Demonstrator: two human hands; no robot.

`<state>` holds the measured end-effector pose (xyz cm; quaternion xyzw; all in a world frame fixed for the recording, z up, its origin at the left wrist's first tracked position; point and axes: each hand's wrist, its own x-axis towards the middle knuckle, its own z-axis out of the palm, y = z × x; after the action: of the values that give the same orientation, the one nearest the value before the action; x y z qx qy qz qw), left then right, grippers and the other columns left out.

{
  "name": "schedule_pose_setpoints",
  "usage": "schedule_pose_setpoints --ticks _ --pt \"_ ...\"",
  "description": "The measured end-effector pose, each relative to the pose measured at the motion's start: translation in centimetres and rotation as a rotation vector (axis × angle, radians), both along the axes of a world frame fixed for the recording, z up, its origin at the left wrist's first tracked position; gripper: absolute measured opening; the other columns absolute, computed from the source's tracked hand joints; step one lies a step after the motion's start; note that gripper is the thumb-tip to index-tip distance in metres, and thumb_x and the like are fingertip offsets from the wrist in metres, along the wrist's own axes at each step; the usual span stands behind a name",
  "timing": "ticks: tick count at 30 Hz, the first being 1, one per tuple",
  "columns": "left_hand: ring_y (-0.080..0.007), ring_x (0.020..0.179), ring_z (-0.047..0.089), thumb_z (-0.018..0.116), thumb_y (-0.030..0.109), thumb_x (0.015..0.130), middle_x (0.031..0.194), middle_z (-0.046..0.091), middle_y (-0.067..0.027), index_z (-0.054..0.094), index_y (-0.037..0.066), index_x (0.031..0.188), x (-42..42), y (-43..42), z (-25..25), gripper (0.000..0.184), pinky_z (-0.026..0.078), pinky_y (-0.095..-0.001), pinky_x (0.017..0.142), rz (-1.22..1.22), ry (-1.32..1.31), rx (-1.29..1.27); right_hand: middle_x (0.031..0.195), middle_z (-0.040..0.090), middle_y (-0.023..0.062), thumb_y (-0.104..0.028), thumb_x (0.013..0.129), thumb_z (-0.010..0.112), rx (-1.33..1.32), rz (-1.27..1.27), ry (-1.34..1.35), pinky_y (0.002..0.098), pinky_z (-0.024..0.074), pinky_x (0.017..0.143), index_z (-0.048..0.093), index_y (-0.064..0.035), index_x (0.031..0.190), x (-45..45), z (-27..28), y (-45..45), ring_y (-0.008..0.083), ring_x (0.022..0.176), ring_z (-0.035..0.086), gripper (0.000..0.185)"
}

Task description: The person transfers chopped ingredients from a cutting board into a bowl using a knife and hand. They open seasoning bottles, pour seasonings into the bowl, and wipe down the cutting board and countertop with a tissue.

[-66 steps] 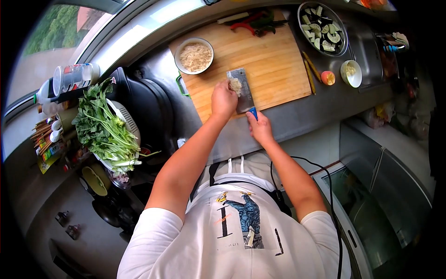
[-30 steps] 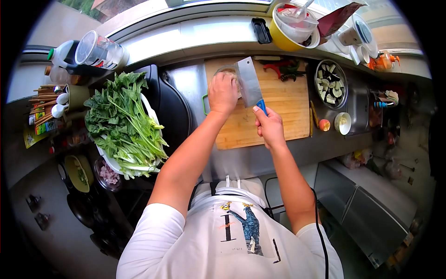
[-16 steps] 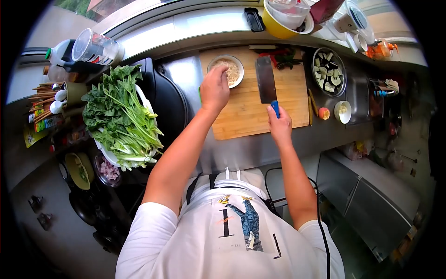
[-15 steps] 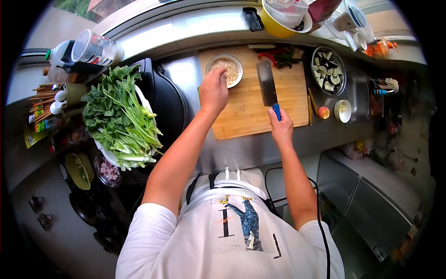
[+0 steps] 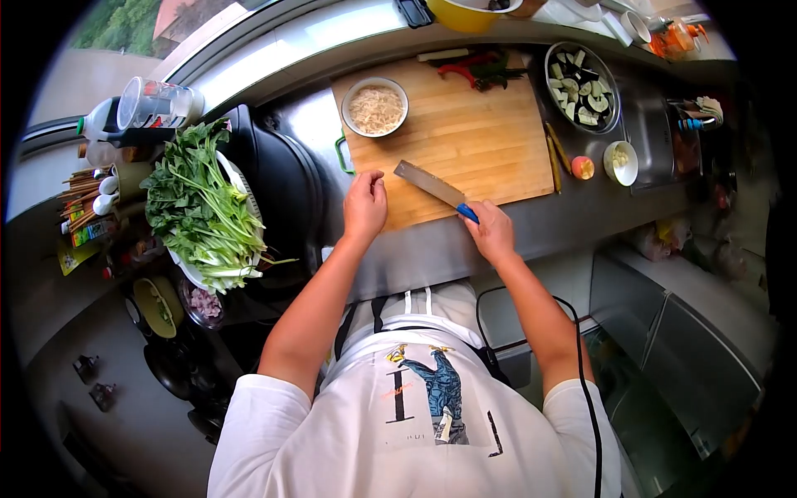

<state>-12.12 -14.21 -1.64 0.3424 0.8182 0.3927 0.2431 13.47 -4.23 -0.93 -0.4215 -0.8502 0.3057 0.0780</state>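
Observation:
My right hand (image 5: 493,233) is wrapped round the blue handle of a cleaver (image 5: 429,183). The broad blade lies low over the front of the wooden cutting board (image 5: 481,133), pointing to the left. Near the board's front left corner is my left hand (image 5: 364,206), its fingers curled in, with nothing seen in them. Beyond it, a white bowl (image 5: 345,114) of pale shreds (image 5: 375,109) stands on the board. Red and green chili peppers (image 5: 481,70) lie at the board's far edge, beside a pale stalk (image 5: 442,55).
Leafy greens (image 5: 199,207) fill a white basin on the left. To the right stand a metal bowl of cut eggplant (image 5: 585,91), a peach-like fruit (image 5: 583,168) and a small white bowl (image 5: 621,163). The sink (image 5: 652,137) lies further right. A black cable (image 5: 581,349) hangs beside my right arm.
My left hand has come away from the bowl, back toward the board's front left corner. The cleaver has swung from pointing away to pointing left, lower over the board.

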Motion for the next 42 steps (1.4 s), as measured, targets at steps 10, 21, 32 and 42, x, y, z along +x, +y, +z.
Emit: schedule_pose_setpoints --ticks 10,21,32,42 --pt "-0.0374 0.105 0.059 0.081 0.022 0.075 0.111 0.059 -0.0192 0.057 -0.002 0.122 3.6 1.9 -0.8 0.057 0.049 -0.0446 0.091 -0.311 0.262 -0.19 0.06 0.057 0.0022 -0.037 0.097 0.063 -0.828 -0.563 0.18 0.028 0.0429 0.048 0.063 -0.0037 0.085 1.9 -1.9 -3.7 0.0101 0.049 0.053 0.035" --pt "-0.0397 0.1 0.06 0.081 0.019 0.076 0.104 0.061 -0.0197 0.063 0.001 0.112 4.0 4.7 -2.4 0.044 0.05 -0.0455 0.088 -0.217 0.233 -0.174 0.06 0.056 0.0018 -0.041 0.097 0.063 -0.848 -0.565 0.168 0.0283 0.0439 0.046 0.061 -0.004 0.082 0.6 -3.5 -4.4 0.0104 0.046 0.052 0.04" --pt "-0.0342 0.088 0.063 0.079 0.014 0.073 0.092 0.065 -0.0167 0.067 0.002 0.098 3.5 4.9 -3.4 0.031 0.052 -0.0421 0.08 -0.048 0.15 -0.206 0.061 0.055 0.0017 -0.042 0.096 0.065 -0.906 -0.515 0.135 0.0278 0.0447 0.046 0.058 -0.0054 0.081 -0.6 -4.2 -4.5 0.01 0.047 0.051 0.04" --pt "-0.0382 0.084 0.069 0.065 0.008 0.08 0.086 0.071 -0.0206 0.073 0.002 0.09 3.4 5.6 -2.5 0.015 0.054 -0.0453 0.08 0.05 0.103 -0.272 0.061 0.054 0.0012 -0.041 0.096 0.065 -0.929 -0.471 0.129 0.0278 0.0441 0.045 0.056 -0.0066 0.079 -2.3 -3.5 -5.3 0.0101 0.046 0.051 0.039"
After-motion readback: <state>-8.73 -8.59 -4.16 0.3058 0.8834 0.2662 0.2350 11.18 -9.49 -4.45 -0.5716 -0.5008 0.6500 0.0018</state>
